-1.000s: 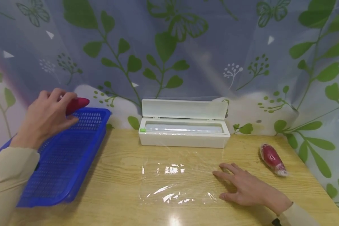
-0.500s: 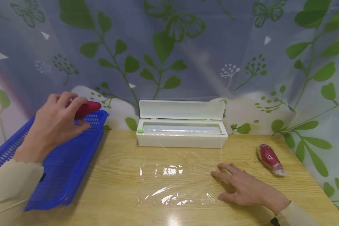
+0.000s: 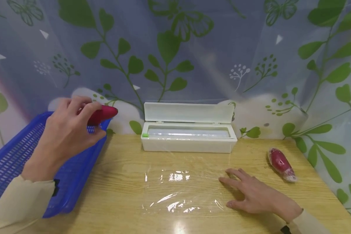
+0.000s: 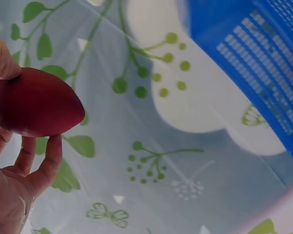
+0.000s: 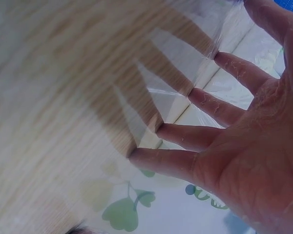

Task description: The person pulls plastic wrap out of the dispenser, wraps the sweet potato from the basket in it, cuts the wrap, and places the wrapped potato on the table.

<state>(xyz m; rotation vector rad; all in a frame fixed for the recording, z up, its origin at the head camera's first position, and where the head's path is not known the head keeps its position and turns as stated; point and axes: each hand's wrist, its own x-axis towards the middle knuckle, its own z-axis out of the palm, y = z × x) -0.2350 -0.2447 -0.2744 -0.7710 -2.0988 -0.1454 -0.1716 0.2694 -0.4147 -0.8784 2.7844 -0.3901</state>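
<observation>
My left hand point(image 3: 65, 131) grips a smooth, red, tapered vegetable point(image 3: 106, 113) above the blue basket's far right corner. In the left wrist view, the thumb and fingers hold this vegetable point(image 4: 41, 105) with its pointed end sticking out. A sheet of clear cling film point(image 3: 175, 191) lies spread on the table, running from the front of a white dispenser box point(image 3: 187, 145). My right hand point(image 3: 251, 191) has its fingers spread, fingertips touching the table at the film's right edge. The right wrist view shows that hand point(image 5: 254, 136) palm side, fingertips down on the surface.
The blue basket point(image 3: 84, 182) stands at the left. At the back, the dispenser's lid point(image 3: 187, 112) is raised, showing a roll of film point(image 3: 187, 133) inside. Another red vegetable point(image 3: 281, 164), wrapped in film, lies at the right. A patterned curtain point(image 3: 210, 65) hangs behind the wooden table point(image 3: 120, 169).
My left hand has moved to the right with the red vegetable, from over the basket toward its far right corner. The right hand has stayed by the film's edge.
</observation>
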